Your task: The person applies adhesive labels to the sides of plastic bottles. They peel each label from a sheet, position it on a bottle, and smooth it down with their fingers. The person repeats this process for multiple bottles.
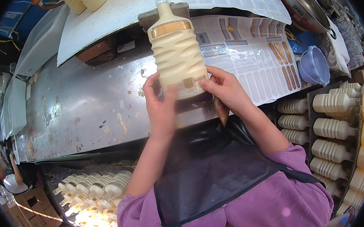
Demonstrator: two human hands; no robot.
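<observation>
A cream-coloured ribbed bottle (178, 58) with a clear threaded neck lies before me, its neck end resting on a grey block (180, 10). A gold label band (171, 29) crosses its shoulder, and a clear label with a gold emblem (188, 83) and writing sits near its base. My left hand (161, 104) grips the bottle's lower left side, its blurred thumb over the label's left end. My right hand (227, 86) holds the lower right side, thumb on the label's right end. From under that palm juts a brown pointed tool (222, 110); its upper part is hidden.
Label sheets (249, 57) cover the right of the scuffed metal table (95, 102). A lilac bucket (314, 66) and a large metal pan (302, 0) stand at right. Racked bottles (333, 128) flank me; more bottles (94, 191) are at lower left. A person (12, 182) is far left.
</observation>
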